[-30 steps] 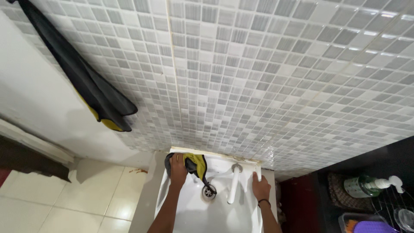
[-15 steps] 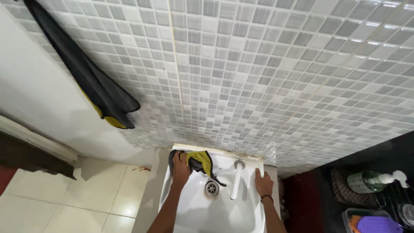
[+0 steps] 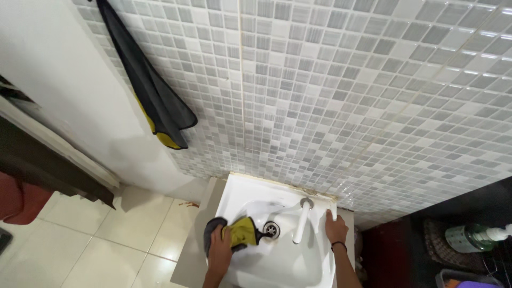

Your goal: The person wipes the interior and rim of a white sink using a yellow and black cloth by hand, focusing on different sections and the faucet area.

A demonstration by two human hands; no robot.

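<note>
1. The left hand is clenching a grey and yellow cloth, pressing it against the left side of a white sink.
2. The cloth is lying bunched over the sink's left rim and inner wall, with its grey part hanging over the outer edge and its yellow part reaching toward the metal drain. The cloth's tip is sitting just beside the drain.
3. The right hand is resting flat on the sink's right rim, fingers spread forward and grasping nothing. A dark band is circling the wrist.
4. A white tap is standing between the two hands, its spout pointing from the back ledge down over the basin, just right of the drain.
5. The sink is sitting against a wall of small grey and white mosaic tiles.
6. A second dark cloth with a yellow lining is hanging on the wall up to the left, well apart from the sink.
7. Pale floor tiles are showing left of the sink.
8. At the far right, a green pump bottle is lying on a dark counter, beside a woven mat.
</note>
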